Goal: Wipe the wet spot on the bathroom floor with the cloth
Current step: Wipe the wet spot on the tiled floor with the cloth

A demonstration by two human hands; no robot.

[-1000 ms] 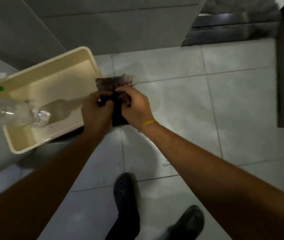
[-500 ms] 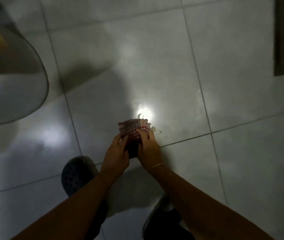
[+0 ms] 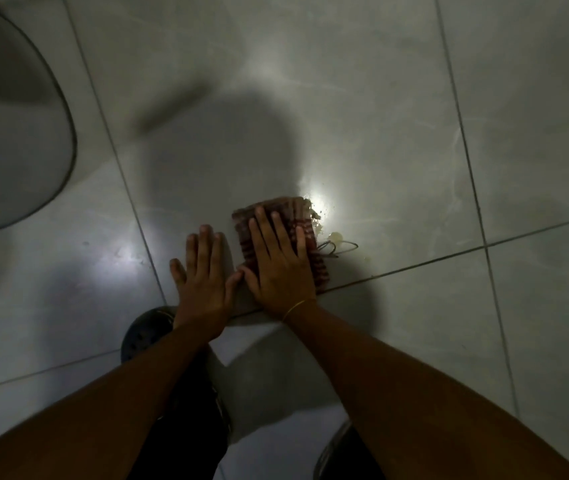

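Note:
A folded reddish striped cloth [image 3: 310,237] lies flat on the pale tiled floor [image 3: 397,116]. My right hand [image 3: 277,258] presses down on it with the fingers spread. My left hand [image 3: 203,275] rests flat on the bare tile just left of the cloth, fingers apart, holding nothing. Small wet drops and a yellowish blot, the wet spot [image 3: 335,236], glisten on the tile at the cloth's right edge, under a bright glare. Loose threads trail from the cloth toward the blot.
A large rounded white fixture [image 3: 9,133] fills the left edge. My dark shoes show below, one [image 3: 144,332] under my left wrist and one [image 3: 331,455] at the bottom. Open tile stretches to the right and far side.
Both hands held the bunched cloth above the floor; now the cloth lies flat on the tile under my right hand, and my left hand has let go and rests on the floor.

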